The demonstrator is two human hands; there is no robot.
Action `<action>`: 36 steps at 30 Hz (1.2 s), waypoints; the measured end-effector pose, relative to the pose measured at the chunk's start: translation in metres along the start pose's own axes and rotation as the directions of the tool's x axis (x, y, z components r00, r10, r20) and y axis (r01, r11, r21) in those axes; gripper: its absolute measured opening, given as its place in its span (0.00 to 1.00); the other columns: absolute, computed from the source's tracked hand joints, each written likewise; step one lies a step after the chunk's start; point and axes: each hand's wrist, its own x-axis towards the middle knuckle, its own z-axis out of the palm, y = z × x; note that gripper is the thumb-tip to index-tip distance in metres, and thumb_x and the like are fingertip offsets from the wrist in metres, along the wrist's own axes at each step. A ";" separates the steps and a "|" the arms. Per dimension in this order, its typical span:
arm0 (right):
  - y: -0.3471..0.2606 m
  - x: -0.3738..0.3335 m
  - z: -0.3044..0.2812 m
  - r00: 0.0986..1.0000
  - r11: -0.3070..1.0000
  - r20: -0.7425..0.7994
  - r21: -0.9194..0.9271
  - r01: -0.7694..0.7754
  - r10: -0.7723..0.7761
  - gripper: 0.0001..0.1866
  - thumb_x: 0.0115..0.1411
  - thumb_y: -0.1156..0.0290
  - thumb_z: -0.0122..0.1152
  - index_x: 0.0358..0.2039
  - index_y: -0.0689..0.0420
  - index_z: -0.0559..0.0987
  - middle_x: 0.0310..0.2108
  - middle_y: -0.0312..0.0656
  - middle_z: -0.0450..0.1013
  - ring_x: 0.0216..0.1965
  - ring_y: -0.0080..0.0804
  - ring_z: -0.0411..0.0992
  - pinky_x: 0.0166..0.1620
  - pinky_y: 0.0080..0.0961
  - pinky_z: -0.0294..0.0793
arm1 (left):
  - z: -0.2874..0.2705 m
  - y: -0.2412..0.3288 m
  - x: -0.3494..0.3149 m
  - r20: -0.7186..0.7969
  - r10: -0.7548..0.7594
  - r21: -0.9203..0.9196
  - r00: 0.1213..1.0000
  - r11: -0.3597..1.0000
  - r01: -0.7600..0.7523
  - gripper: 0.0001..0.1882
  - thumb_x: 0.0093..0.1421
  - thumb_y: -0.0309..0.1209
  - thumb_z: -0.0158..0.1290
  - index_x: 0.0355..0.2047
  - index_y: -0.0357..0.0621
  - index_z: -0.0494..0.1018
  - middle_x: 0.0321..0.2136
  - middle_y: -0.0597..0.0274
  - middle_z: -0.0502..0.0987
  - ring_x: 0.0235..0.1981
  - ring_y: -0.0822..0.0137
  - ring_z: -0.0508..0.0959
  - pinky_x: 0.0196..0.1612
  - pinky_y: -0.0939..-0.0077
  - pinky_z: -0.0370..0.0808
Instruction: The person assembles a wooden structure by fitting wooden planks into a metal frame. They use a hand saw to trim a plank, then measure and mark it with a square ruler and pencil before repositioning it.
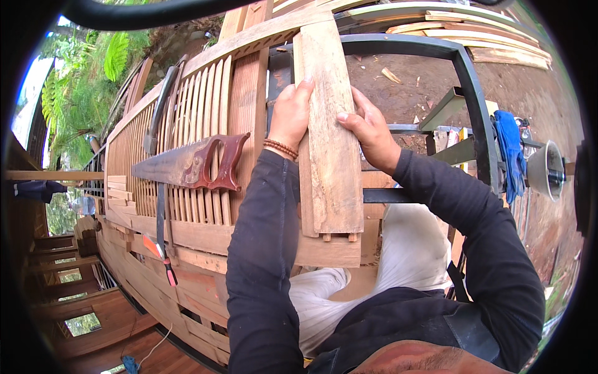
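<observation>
A long pale wooden board [334,174] lies lengthwise before me, over the end of a slatted wooden frame [199,87]. My left hand [291,115] grips its left edge, thumb resting on the top face. On the opposite edge my right hand [372,128] is closed, its thumb pressed on the board and the other fingers partly hidden beneath. Short wooden pegs or tenons [339,237] show under the board's near end. To the left of my left hand, a handsaw [193,163] with a red-brown handle rests on the slats.
A black metal frame [476,106] stands at the right, with blue gloves [509,149] and a pale bucket [545,171] beyond. Cut planks [473,34] are stacked at the far right. A dark clamp [161,112] and a red-handled tool [163,260] are at the left.
</observation>
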 end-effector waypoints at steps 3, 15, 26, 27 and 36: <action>-0.001 0.001 -0.001 1.000 1.000 0.001 -0.014 0.012 -0.012 0.38 0.66 0.69 0.61 0.71 0.66 0.55 0.61 0.48 0.68 0.60 0.29 0.69 0.62 0.28 0.70 | -0.004 -0.004 0.004 0.039 -0.009 -0.025 0.999 1.000 0.010 0.23 0.73 0.42 0.49 0.45 0.28 0.77 0.39 0.56 0.82 0.38 0.72 0.81 0.42 0.77 0.76; -0.006 -0.001 0.002 0.999 0.995 -0.027 -0.102 0.023 -0.026 0.39 0.65 0.67 0.62 0.70 0.69 0.55 0.61 0.51 0.69 0.61 0.31 0.68 0.63 0.29 0.69 | -0.005 -0.010 0.007 0.085 -0.036 -0.174 0.996 0.983 0.051 0.21 0.74 0.39 0.48 0.44 0.28 0.76 0.39 0.54 0.82 0.38 0.70 0.81 0.43 0.76 0.77; 0.005 0.002 -0.007 1.000 0.987 0.015 -0.156 0.020 -0.018 0.42 0.66 0.66 0.61 0.73 0.67 0.51 0.62 0.47 0.67 0.62 0.29 0.67 0.64 0.27 0.67 | -0.010 -0.017 0.009 0.064 -0.032 -0.139 0.997 0.990 0.040 0.20 0.74 0.39 0.47 0.44 0.30 0.76 0.39 0.56 0.82 0.37 0.72 0.80 0.42 0.77 0.77; 0.005 0.003 -0.007 1.000 0.986 0.017 -0.165 0.027 -0.025 0.42 0.66 0.67 0.61 0.73 0.68 0.51 0.63 0.47 0.67 0.62 0.29 0.67 0.64 0.27 0.67 | -0.010 -0.017 0.009 0.061 -0.033 -0.133 0.998 0.990 0.041 0.20 0.74 0.39 0.47 0.44 0.30 0.76 0.39 0.56 0.82 0.37 0.72 0.80 0.42 0.77 0.76; -0.002 0.000 -0.004 1.000 0.991 0.016 -0.131 0.020 -0.018 0.43 0.65 0.68 0.62 0.73 0.69 0.51 0.63 0.47 0.66 0.63 0.29 0.66 0.65 0.28 0.65 | -0.011 -0.019 0.010 0.060 -0.006 -0.107 0.998 0.994 0.013 0.20 0.74 0.39 0.47 0.42 0.30 0.77 0.36 0.58 0.82 0.36 0.72 0.80 0.41 0.77 0.75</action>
